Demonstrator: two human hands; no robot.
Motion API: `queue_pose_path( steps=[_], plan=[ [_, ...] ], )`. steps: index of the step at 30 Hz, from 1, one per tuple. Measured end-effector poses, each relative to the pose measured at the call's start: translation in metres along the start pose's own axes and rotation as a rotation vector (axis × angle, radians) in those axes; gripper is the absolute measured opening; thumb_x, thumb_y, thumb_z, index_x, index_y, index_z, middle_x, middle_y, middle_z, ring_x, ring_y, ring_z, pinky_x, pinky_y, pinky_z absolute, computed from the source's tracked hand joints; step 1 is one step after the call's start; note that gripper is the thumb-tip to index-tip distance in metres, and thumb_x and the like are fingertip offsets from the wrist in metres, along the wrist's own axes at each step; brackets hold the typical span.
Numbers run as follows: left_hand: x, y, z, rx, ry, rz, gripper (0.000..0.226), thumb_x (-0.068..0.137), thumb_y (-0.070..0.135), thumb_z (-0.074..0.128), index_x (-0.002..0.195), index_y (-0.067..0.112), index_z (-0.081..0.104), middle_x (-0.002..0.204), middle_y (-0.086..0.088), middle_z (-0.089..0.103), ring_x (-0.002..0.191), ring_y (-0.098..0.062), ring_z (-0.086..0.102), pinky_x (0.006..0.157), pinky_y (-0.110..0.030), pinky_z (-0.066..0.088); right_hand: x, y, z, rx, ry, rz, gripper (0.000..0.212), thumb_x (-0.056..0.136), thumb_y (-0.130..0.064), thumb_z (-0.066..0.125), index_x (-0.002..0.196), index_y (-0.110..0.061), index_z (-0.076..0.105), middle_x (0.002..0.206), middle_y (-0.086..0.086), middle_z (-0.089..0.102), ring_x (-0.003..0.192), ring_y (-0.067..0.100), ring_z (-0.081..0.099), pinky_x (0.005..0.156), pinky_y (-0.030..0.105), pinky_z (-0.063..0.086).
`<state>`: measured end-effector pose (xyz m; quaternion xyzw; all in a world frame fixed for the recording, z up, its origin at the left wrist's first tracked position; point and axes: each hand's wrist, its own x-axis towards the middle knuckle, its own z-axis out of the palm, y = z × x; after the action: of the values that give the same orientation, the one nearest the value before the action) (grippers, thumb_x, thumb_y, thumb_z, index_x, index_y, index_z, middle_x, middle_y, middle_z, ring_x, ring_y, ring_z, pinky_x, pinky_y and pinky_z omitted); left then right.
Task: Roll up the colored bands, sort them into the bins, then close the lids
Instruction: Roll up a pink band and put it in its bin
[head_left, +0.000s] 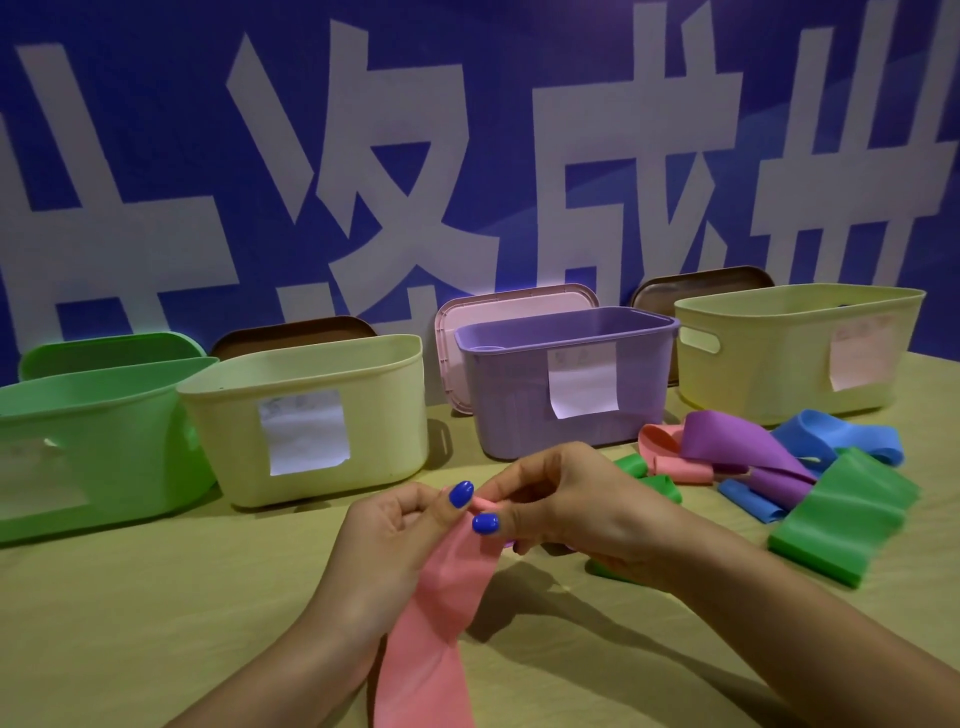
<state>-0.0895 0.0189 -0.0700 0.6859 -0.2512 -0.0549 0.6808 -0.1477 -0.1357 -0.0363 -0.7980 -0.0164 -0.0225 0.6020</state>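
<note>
Both hands pinch the top end of the pink band (441, 613): left hand (395, 540) and right hand (561, 504) thumbs pressed on its first fold, the tail trailing toward six o'clock. Rolling has barely begun; next calls for turning the fold over tightly. Loose bands (779, 467) lie at three o'clock on the bench (156, 623); open bins (311, 415) stand at twelve.

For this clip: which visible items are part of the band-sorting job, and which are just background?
Job:
pink band, pinched by left hand and right hand
loose bands pile
green bin
two cream bins
purple bin
lids behind, e.g. pink lid

Background:
blue banner
table
</note>
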Motion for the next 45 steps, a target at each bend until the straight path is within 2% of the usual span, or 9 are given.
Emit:
queue_pose_path(
  steps=[6,15,22,26,31,37,39,43,45],
  plan=[
    [0.0005,0.0005,-0.0002,-0.063,0.007,0.0,0.032,0.071,0.032,0.066,0.08,0.002,0.07,0.08,-0.018,0.073,0.07,-0.02,0.066,0.068,-0.031,0.047,0.0028,0.0026,-0.001,-0.012,0.01,-0.004,0.015,0.087,-0.018,0.064,0.093,-0.007,0.073,0.086,0.017,0.07,0.067,0.015,0.06,0.065,0.027,0.045],
    [0.0021,-0.0009,-0.0023,-0.119,-0.005,-0.099,0.048,0.056,0.047,0.073,0.078,0.004,0.073,0.085,-0.022,0.072,0.076,-0.025,0.062,0.076,-0.037,0.043,0.0013,0.0008,0.0006,-0.093,0.072,-0.096,0.009,0.084,-0.012,0.068,0.091,-0.01,0.074,0.083,0.012,0.073,0.068,0.014,0.063,0.073,0.038,0.049],
    [0.0037,0.0003,-0.0013,-0.235,-0.051,-0.142,0.025,0.058,0.026,0.073,0.074,0.007,0.076,0.083,-0.019,0.071,0.072,-0.023,0.063,0.083,-0.047,0.046,0.0025,0.0015,0.0003,-0.057,0.119,-0.087,0.01,0.079,-0.004,0.072,0.083,-0.014,0.074,0.084,0.014,0.073,0.073,0.021,0.066,0.08,0.049,0.052],
    [0.0039,-0.0008,-0.0027,-0.186,-0.064,-0.107,0.024,0.064,0.018,0.068,0.083,0.004,0.076,0.089,-0.019,0.073,0.081,-0.023,0.066,0.077,-0.035,0.048,0.0056,0.0031,0.0004,-0.061,0.135,-0.038,0.013,0.077,-0.003,0.073,0.08,-0.016,0.074,0.085,0.017,0.072,0.077,0.03,0.066,0.086,0.058,0.048],
    [0.0032,-0.002,-0.005,0.098,-0.051,0.118,0.011,0.078,0.014,0.067,0.081,0.017,0.077,0.087,-0.001,0.075,0.087,-0.012,0.069,0.079,-0.023,0.05,0.005,0.0031,0.0009,-0.065,0.125,-0.014,0.017,0.078,0.0,0.071,0.094,-0.006,0.068,0.075,0.005,0.065,0.056,0.004,0.062,0.047,0.01,0.043],
    [0.0039,-0.0017,-0.0073,0.342,-0.026,0.228,0.019,0.075,0.038,0.063,0.081,0.022,0.072,0.08,0.006,0.074,0.081,-0.011,0.068,0.074,-0.027,0.051,0.0039,0.0007,0.0017,-0.152,0.139,-0.081,0.016,0.078,-0.006,0.072,0.093,-0.012,0.072,0.076,-0.003,0.069,0.062,-0.002,0.064,0.055,0.008,0.046],
    [0.0045,-0.0006,-0.0074,0.334,-0.051,0.21,0.024,0.071,0.042,0.063,0.078,0.021,0.071,0.078,0.004,0.073,0.076,-0.011,0.067,0.07,-0.026,0.05,0.0033,0.0001,0.0018,-0.171,0.139,-0.097,0.017,0.078,-0.006,0.073,0.093,-0.013,0.072,0.073,-0.004,0.068,0.063,-0.002,0.064,0.059,0.014,0.051],
    [0.005,0.0028,-0.007,0.094,-0.102,0.089,0.02,0.067,0.029,0.069,0.079,0.014,0.075,0.082,-0.006,0.075,0.078,-0.013,0.069,0.067,-0.016,0.051,0.0023,-0.0003,-0.0003,-0.113,0.142,-0.027,0.019,0.076,-0.005,0.075,0.089,-0.018,0.07,0.075,0.003,0.068,0.076,0.022,0.067,0.086,0.061,0.048],
    [0.0034,0.0046,-0.0053,0.025,-0.108,0.068,0.017,0.066,0.018,0.07,0.081,0.011,0.076,0.084,-0.007,0.075,0.082,-0.015,0.071,0.069,-0.016,0.052,0.0017,-0.0001,-0.0015,-0.128,0.134,-0.015,0.02,0.076,-0.003,0.074,0.09,-0.017,0.071,0.073,0.001,0.067,0.07,0.019,0.065,0.082,0.055,0.049]
  ],
)
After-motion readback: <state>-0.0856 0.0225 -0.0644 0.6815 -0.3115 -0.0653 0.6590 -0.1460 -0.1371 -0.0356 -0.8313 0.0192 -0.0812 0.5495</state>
